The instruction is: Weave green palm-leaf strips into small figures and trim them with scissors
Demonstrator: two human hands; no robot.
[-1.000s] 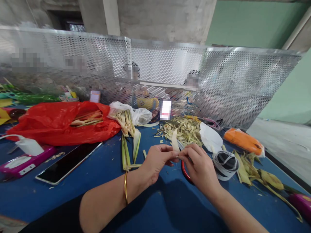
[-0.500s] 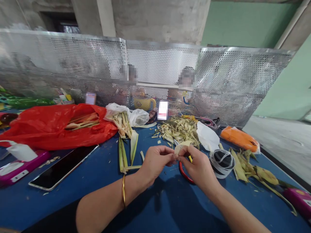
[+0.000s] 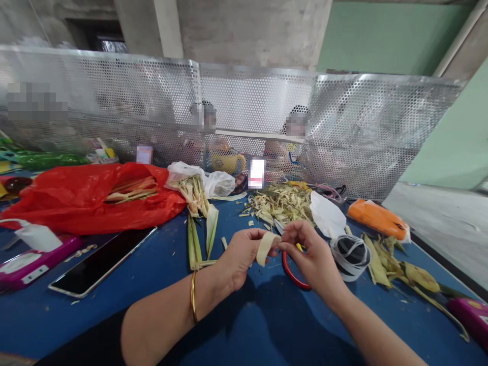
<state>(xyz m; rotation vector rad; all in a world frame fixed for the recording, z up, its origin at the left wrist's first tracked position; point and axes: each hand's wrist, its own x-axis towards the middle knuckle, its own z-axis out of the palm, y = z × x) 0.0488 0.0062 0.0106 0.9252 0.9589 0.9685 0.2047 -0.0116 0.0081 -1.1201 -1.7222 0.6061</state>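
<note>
My left hand [image 3: 244, 256] is closed on a pale strip [image 3: 266, 248], which curls over its fingers. My right hand [image 3: 309, 259] is pinched at the strip's right end, fingertips nearly meeting those of my left hand; the small part between them is hard to make out. Red-handled scissors [image 3: 292, 274] lie partly under my right hand, blades pointing towards a heap of dry leaf scraps [image 3: 284, 203]. A roll of white band [image 3: 351, 256] sits right of my right hand. Green husk pieces [image 3: 193, 241] lie beyond my left hand.
A red plastic bag [image 3: 76, 203] with husks, a black phone [image 3: 102, 262] and a purple power strip [image 3: 41, 269] are at left. An orange packet [image 3: 377, 219] and dry leaves [image 3: 415, 277] lie at right. A perforated metal screen [image 3: 251, 101] stands behind, with people beyond it.
The pale strip has moved from beside my right fingers to hang over my left fingers. My right hand has lifted slightly and its fingers have shifted.
</note>
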